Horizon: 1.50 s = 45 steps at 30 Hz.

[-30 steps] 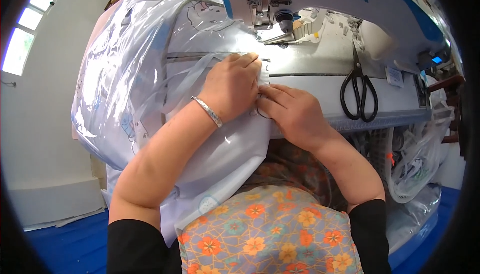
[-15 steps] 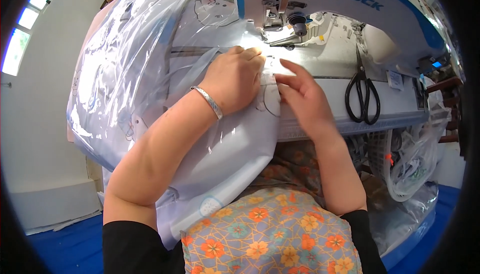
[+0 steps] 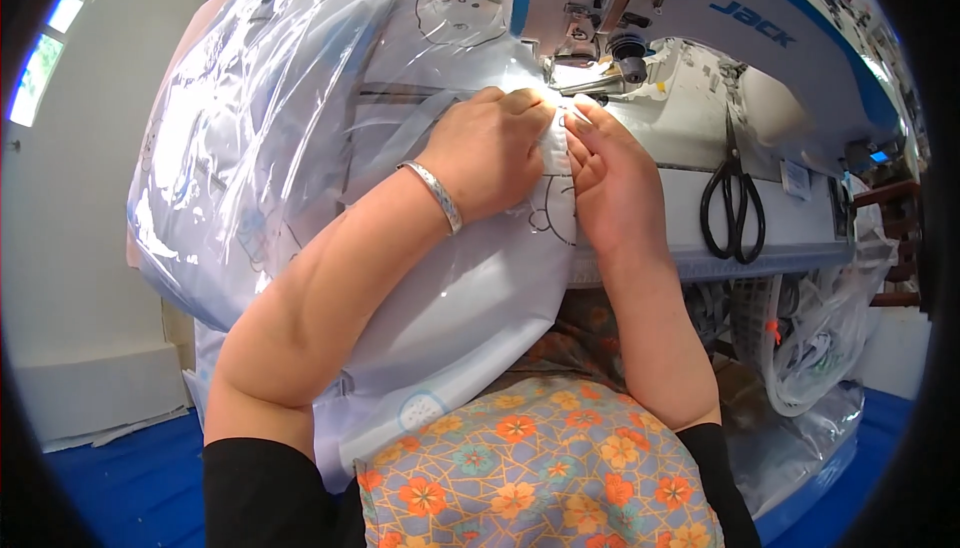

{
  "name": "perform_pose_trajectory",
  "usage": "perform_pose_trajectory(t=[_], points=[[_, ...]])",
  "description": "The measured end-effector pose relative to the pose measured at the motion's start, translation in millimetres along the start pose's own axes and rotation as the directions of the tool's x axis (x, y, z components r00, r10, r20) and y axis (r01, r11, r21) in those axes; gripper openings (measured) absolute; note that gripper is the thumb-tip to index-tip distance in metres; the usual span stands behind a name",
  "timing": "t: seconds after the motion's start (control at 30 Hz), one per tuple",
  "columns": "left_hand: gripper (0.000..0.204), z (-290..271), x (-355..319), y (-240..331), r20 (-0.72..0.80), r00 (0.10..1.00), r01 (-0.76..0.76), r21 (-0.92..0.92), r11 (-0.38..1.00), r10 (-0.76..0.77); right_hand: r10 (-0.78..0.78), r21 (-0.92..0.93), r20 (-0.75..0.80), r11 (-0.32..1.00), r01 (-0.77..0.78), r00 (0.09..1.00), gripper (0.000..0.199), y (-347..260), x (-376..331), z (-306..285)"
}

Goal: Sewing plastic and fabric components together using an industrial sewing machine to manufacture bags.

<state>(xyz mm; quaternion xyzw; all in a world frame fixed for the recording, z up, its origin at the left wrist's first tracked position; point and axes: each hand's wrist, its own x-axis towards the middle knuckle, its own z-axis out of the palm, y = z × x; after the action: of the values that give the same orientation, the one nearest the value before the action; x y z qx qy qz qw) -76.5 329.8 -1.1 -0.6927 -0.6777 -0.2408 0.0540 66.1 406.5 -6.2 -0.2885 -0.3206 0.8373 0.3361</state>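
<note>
A glossy clear plastic sheet with pale printed fabric spreads from the left side of the sewing table over my lap. My left hand presses on it with curled fingers, pinching the edge close to the needle area of a white and blue sewing machine. My right hand is closed on the same edge from the right, thumb and fingertips together near the lit presser foot. Fingertips of both hands almost meet there. What lies under my left palm is hidden.
Black-handled scissors lie on the table to the right. A ruler strip runs along its front edge. Below on the right hangs a white basket with a clear bag. A floral apron covers my lap.
My right hand has moved in from the right, from spread fingers to gripping the fabric edge. My left hand stays on the fabric. The whole view has shifted slightly.
</note>
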Motion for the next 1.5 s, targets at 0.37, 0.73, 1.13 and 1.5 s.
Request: perform_pose_trajectory(t=[0.37, 0.73, 1.13, 1.5], points=[[0.02, -7, 14, 6, 0.159, 0.98, 0.111, 0.064, 0.992, -0.12, 0.013, -0.069, 0.104, 0.998, -0.006, 0.994, 0.041, -5, 17, -10], [0.013, 12, 7, 8, -0.027, 1.0, 0.008, 0.214, 0.977, -0.002, -0.058, -0.327, 0.141, 0.939, 0.101, 0.988, 0.038, -20, 7, -20], [0.011, 9, 11, 6, 0.09, 0.995, 0.032, 0.195, 0.98, -0.051, -0.471, -0.826, 0.464, 0.075, 0.559, 0.75, 0.022, -70, 57, -23], [0.013, 3, 2, 4, 0.054, 0.996, 0.069, 0.033, 0.997, -0.07, -0.201, -0.894, 0.44, -0.009, 0.447, 0.875, 0.033, -51, -7, -28]])
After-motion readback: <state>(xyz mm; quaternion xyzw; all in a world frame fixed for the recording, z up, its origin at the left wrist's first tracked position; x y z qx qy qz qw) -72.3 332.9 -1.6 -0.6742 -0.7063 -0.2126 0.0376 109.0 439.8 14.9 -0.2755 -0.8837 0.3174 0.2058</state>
